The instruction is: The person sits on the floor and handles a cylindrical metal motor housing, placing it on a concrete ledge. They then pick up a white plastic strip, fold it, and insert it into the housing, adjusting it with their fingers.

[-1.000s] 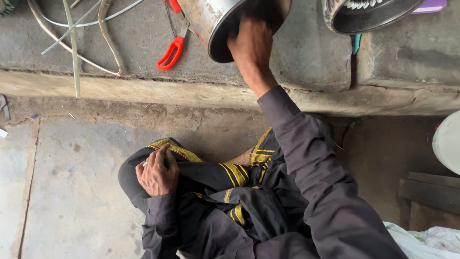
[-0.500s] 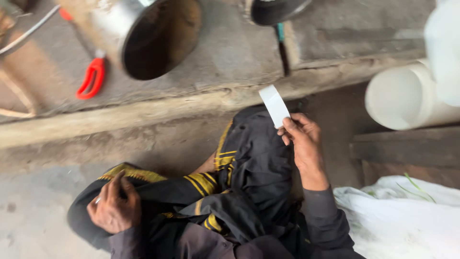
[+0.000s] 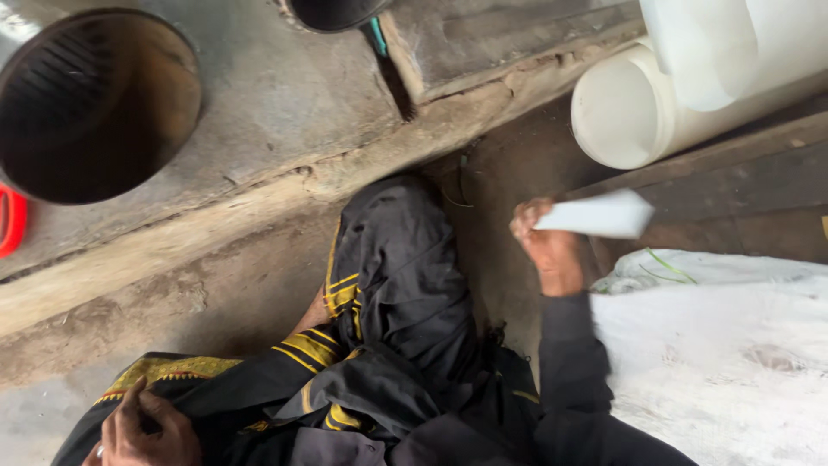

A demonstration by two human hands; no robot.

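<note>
Swung rightward, right hand (image 3: 552, 250) pinches white slip (image 3: 595, 216) lying nearly level; left hand (image 3: 142, 431) rests on knee.

Only label-ish thing was a small flat white paper slip (image 3: 595, 215) at about 3 o'clock, pinched in the right hand (image 3: 550, 250).

Right hand (image 3: 552, 250) gripped a flat white slip (image 3: 597, 215), held out over the dark floor just above a white sack (image 3: 716, 345). Left hand (image 3: 142, 431) rested on a knee, on black cloth with yellow trim (image 3: 379, 345). Large steel pot (image 3: 90, 103) lay on its side on the concrete ledge (image 3: 285, 95), mouth towards the camera. White plastic drum (image 3: 630, 112) sat at upper right.
</note>
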